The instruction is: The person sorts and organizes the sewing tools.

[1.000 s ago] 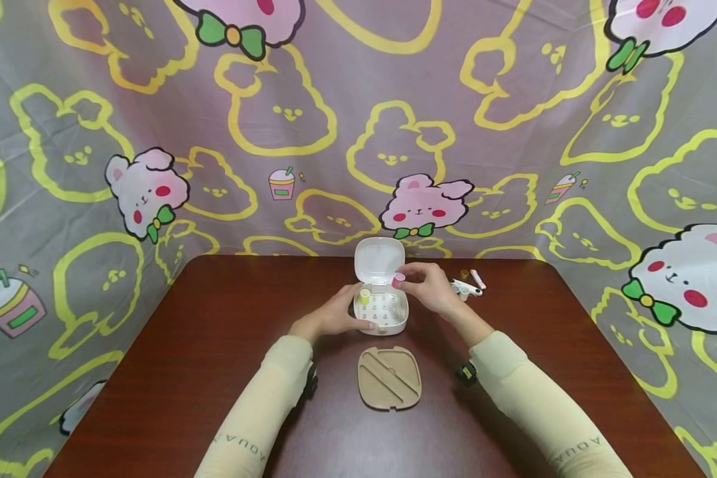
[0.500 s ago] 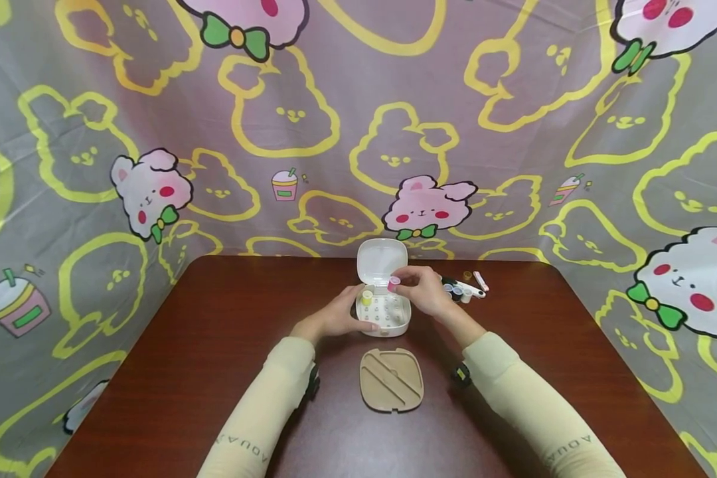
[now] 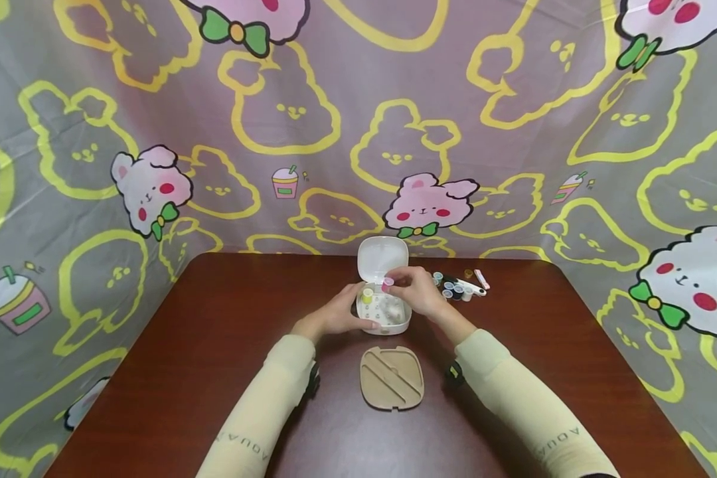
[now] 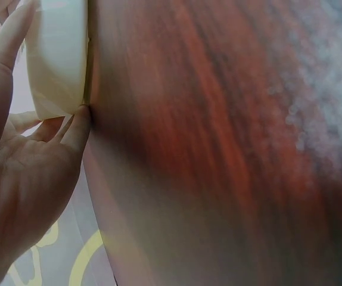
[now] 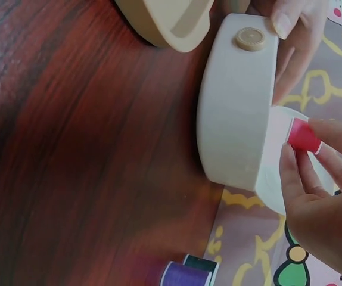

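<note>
A white box [image 3: 388, 328] with its lid [image 3: 382, 257] raised stands near the back of the table, small pegs on its inner floor. The left hand [image 3: 336, 313] grips its left side, thumb at the front edge; in the left wrist view that hand [image 4: 34, 173] has fingers round the box wall [image 4: 58, 59]. A yellow spool [image 3: 367, 296] stands in the box's back left corner. Between thumb and fingers the right hand [image 3: 421, 292] pinches a pink spool [image 3: 388, 285] above the back of the box, right of the yellow one. In the right wrist view this spool [image 5: 304, 134] looks red.
A beige tray [image 3: 392, 378] lies in front of the box. Right of the box are several spools [image 3: 457, 291], a white-handled tool [image 3: 477, 289], a small amber item [image 3: 469, 273] and a pink-and-white stick [image 3: 482, 279]. A patterned cloth [image 3: 311, 79] hangs behind the table.
The right hand has moved left with the pink spool, closer to the yellow one, uncovering more spools on the table at the right. The left hand has kept its grip on the box.
</note>
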`<action>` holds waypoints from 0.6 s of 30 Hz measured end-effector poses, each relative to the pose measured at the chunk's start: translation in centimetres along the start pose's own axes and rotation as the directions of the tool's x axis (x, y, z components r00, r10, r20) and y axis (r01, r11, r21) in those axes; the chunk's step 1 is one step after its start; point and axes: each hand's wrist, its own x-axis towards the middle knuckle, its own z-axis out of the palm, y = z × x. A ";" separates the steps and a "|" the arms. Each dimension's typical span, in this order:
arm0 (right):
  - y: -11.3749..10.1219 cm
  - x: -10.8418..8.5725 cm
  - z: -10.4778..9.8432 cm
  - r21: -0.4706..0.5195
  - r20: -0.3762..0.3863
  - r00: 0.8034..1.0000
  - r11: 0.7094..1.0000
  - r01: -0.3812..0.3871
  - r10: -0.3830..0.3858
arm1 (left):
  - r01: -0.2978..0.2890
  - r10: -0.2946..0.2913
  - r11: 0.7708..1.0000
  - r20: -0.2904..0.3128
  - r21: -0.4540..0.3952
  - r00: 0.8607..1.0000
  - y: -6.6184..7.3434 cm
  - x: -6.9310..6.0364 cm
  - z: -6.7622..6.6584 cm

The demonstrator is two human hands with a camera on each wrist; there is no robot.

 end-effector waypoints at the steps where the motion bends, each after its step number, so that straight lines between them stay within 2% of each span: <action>1: 0.1 0.1 0.1 -0.004 0.000 1.000 1.000 0.006 -0.006 | -0.004 0.004 1.000 -0.002 0.000 1.000 0.0 0.0 0.0; 7: 0.7 0.4 0.7 -0.032 0.001 1.000 0.999 0.031 -0.031 | -0.024 0.024 1.000 -0.008 0.002 1.000 -0.2 0.1 0.1; 18: 0.7 0.7 1.4 -0.047 0.006 0.998 0.997 0.056 -0.056 | -0.026 0.026 1.000 -0.006 0.004 1.000 -0.1 0.1 0.0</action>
